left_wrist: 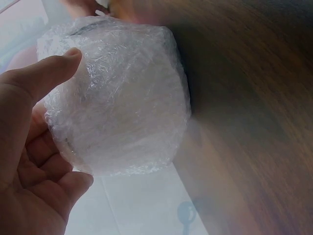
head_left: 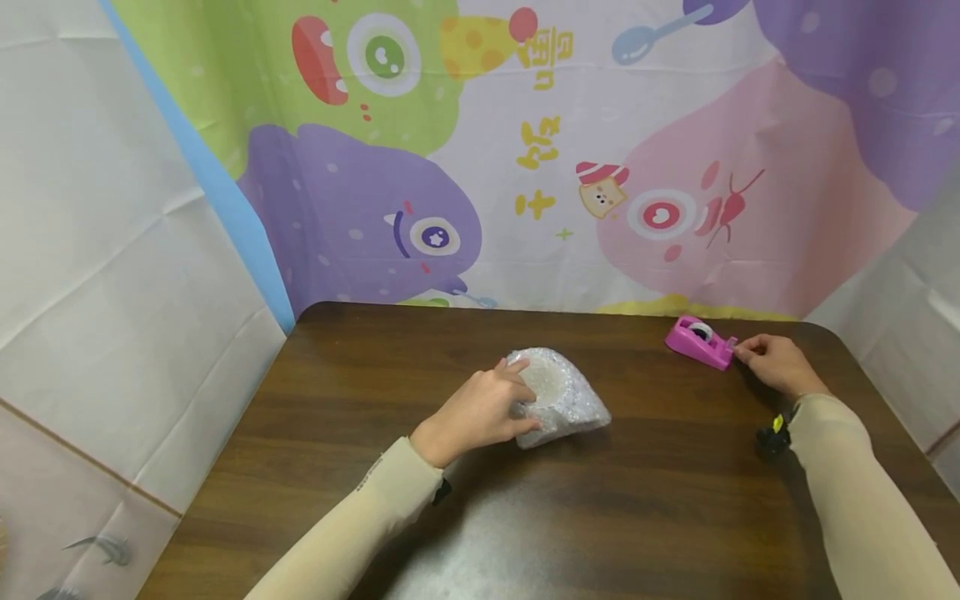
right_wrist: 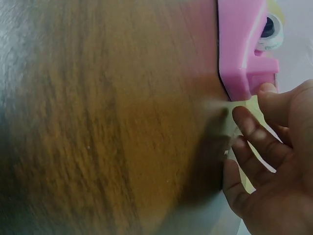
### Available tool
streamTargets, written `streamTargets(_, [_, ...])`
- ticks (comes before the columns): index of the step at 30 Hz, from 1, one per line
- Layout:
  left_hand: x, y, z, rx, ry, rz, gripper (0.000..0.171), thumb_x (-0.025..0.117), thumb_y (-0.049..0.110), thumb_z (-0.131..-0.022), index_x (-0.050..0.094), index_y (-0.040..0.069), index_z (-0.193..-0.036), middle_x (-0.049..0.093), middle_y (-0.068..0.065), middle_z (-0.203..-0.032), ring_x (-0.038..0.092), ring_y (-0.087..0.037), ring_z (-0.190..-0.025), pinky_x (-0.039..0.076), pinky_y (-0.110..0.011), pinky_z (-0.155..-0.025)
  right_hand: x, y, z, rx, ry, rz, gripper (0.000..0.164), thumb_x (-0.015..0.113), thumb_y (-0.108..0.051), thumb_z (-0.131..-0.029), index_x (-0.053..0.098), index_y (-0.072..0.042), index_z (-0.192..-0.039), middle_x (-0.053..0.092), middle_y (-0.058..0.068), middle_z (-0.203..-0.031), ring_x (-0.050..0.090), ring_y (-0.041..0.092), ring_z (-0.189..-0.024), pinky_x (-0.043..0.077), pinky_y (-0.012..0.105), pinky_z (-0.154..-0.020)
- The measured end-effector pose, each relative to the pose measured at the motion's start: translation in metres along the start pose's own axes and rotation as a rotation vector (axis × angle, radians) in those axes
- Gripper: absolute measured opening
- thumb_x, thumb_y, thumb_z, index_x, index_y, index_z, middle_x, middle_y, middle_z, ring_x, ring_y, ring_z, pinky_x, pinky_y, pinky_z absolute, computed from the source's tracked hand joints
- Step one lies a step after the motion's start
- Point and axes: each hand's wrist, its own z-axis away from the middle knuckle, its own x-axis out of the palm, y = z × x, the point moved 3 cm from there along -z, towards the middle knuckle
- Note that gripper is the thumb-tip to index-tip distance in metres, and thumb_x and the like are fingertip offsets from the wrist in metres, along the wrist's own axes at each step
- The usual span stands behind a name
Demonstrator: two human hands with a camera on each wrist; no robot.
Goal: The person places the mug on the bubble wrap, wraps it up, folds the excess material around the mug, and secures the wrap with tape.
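Observation:
A bundle in clear bubble wrap (head_left: 573,400) rests near the middle of the table, with a pale round face showing through the wrap. My left hand (head_left: 480,412) grips its left side, the thumb (left_wrist: 68,63) on one face and the fingers around the other; what is inside cannot be made out. At the back right stands a pink tape dispenser (head_left: 693,340) with a roll of tape (right_wrist: 271,34) in it. The thumb and forefinger of my right hand (head_left: 776,362) pinch the tape end at the dispenser's cutter; the other fingers are loosely bent.
The brown wooden table (head_left: 637,517) has rounded back corners. Behind it hangs a cloth (head_left: 540,258) printed with cartoon monsters. Pale panels (head_left: 112,275) stand to the left and right of the table.

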Motion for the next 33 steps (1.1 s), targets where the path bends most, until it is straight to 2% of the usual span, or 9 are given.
streamTargets(8, [-0.001, 0.000, 0.000, -0.007, 0.002, 0.014, 0.025, 0.086, 0.034, -0.083, 0.079, 0.010, -0.090, 0.080, 0.003, -0.093, 0.058, -0.030, -0.136, 0.042, -0.053, -0.115, 0.001, -0.006, -0.001, -0.030, 0.047, 0.050, 0.033, 0.054, -0.024, -0.102, 0.063, 0.008, -0.106, 0.066, 0.027, -0.097, 0.059, 0.036, -0.086, 0.042, 0.033, -0.068])
streamTargets(14, [0.000, -0.001, 0.000, -0.001, 0.008, 0.018, 0.025, 0.086, 0.033, -0.083, 0.079, 0.010, -0.090, 0.080, 0.003, -0.094, 0.058, -0.030, -0.136, 0.042, -0.052, -0.116, 0.003, -0.006, -0.002, -0.031, 0.083, 0.071, 0.030, 0.052, -0.023, -0.100, 0.062, 0.006, -0.103, 0.066, 0.027, -0.098, 0.060, 0.040, -0.088, 0.043, 0.036, -0.069])
streamTargets(18, [0.001, -0.001, -0.001, -0.003, 0.006, 0.019, 0.025, 0.086, 0.033, -0.083, 0.079, 0.010, -0.090, 0.080, 0.003, -0.093, 0.058, -0.030, -0.136, 0.041, -0.051, -0.116, 0.003, -0.007, -0.002, -0.001, 0.078, 0.072, 0.032, 0.051, -0.024, -0.098, 0.062, 0.005, -0.103, 0.066, 0.028, -0.100, 0.059, 0.042, -0.091, 0.043, 0.037, -0.070])
streamTargets(25, [0.001, 0.001, 0.000, -0.007, 0.002, 0.023, 0.025, 0.086, 0.033, -0.083, 0.079, 0.010, -0.090, 0.080, 0.003, -0.093, 0.058, -0.030, -0.136, 0.042, -0.051, -0.116, 0.004, 0.000, 0.001, -0.021, 0.055, 0.158, 0.021, 0.057, -0.018, -0.087, 0.065, 0.001, -0.084, 0.064, 0.016, -0.080, 0.057, 0.032, -0.077, 0.041, 0.033, -0.064])
streamTargets(30, [0.000, 0.001, -0.001, 0.003, 0.005, 0.006, 0.026, 0.086, 0.034, -0.083, 0.079, 0.011, -0.090, 0.080, 0.003, -0.093, 0.059, -0.030, -0.135, 0.044, -0.051, -0.115, 0.002, -0.003, 0.007, -0.013, 0.100, 0.103, 0.029, 0.058, -0.021, -0.094, 0.066, 0.006, -0.097, 0.068, 0.025, -0.093, 0.061, 0.039, -0.085, 0.045, 0.037, -0.068])
streamTargets(33, [-0.001, 0.001, 0.000, -0.002, 0.008, 0.007, 0.026, 0.086, 0.035, -0.083, 0.079, 0.011, -0.090, 0.080, 0.004, -0.093, 0.059, -0.030, -0.135, 0.042, -0.051, -0.115, 0.000, -0.007, 0.011, -0.028, 0.136, 0.083, 0.029, 0.060, -0.022, -0.096, 0.066, 0.006, -0.100, 0.068, 0.027, -0.096, 0.062, 0.041, -0.088, 0.045, 0.038, -0.069])
